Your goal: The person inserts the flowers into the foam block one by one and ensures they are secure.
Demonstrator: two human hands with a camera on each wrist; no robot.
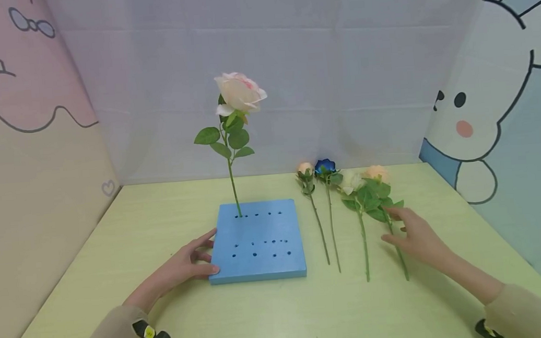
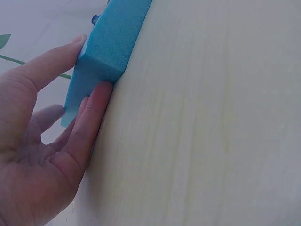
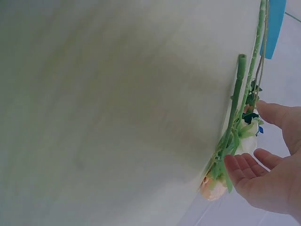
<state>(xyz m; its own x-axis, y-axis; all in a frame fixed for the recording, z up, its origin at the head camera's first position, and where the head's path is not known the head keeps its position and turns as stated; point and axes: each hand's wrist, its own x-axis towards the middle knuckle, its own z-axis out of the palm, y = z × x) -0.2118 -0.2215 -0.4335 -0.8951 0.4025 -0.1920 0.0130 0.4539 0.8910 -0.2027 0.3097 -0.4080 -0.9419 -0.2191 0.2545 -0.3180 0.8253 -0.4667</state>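
My left hand (image 1: 185, 264) lies against the left side of a blue foam block (image 1: 256, 230), its fingers extended. In the left wrist view the thumb (image 2: 61, 59) touches the block's upper edge. A pale pink rose (image 1: 240, 93) stands upright in a hole near the block's back. My right hand (image 1: 416, 234) reaches over the peach rose (image 1: 376, 173), thumb and fingers apart around its green stem (image 1: 400, 257). In the right wrist view a gap shows between the thumb and the fingertips (image 3: 230, 162). Left of it lies a white rose (image 1: 351, 181).
A small peach rose (image 1: 305, 169) and a blue rose (image 1: 325, 166) lie between the block and the white rose, heads toward the back. Several small holes dot the block's top. A pale backdrop (image 1: 268, 137) and printed side walls border the light wood table (image 1: 160, 213).
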